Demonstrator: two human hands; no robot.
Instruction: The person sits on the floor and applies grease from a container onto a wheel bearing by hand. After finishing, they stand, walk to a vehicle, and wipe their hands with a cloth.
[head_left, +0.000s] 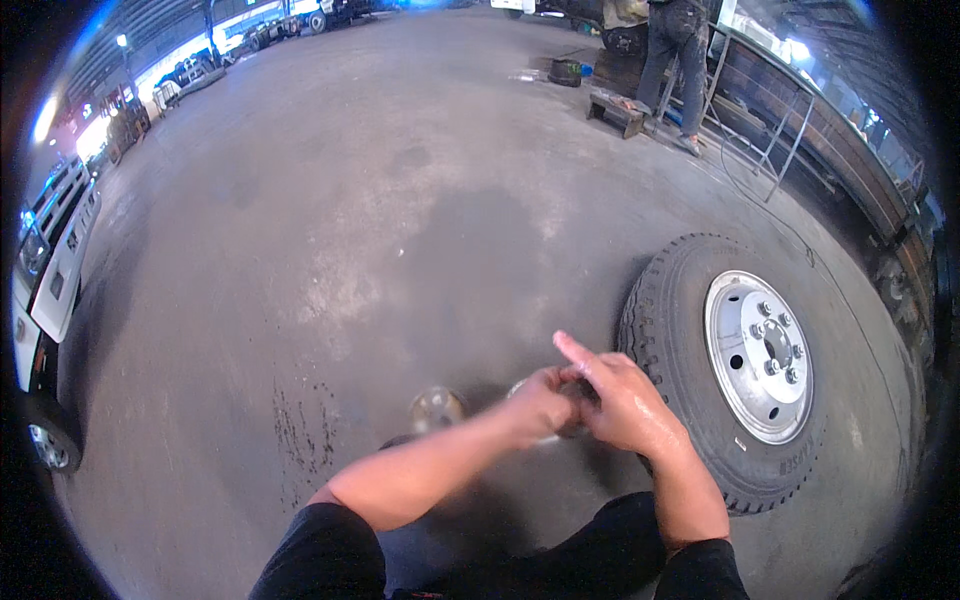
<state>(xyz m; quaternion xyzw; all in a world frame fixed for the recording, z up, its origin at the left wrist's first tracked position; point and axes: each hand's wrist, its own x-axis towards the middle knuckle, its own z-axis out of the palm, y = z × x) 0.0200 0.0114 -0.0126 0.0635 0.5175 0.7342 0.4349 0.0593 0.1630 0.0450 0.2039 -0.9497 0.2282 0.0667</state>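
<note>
My left hand [545, 406] and my right hand [632, 408] meet in front of me, above the floor. The left fingers are curled and pressed in against the right hand. On the right, one finger points up and to the left, while the others bend in toward the left hand. A dark patch shows between them; whatever they hold, if anything, is hidden. Just right of my right hand stands a big truck wheel, its black tyre [668, 335] around a silver rim [728, 385] with several bolts about the hub.
A blurred pale round thing [437, 408] lies below my left forearm. The front of a white truck [58, 262] stands at far left. Beyond the wheel, a person [680, 60] stands beside a low bench [618, 112] and a metal frame [785, 150]. A cable [812, 258] trails across the grey floor.
</note>
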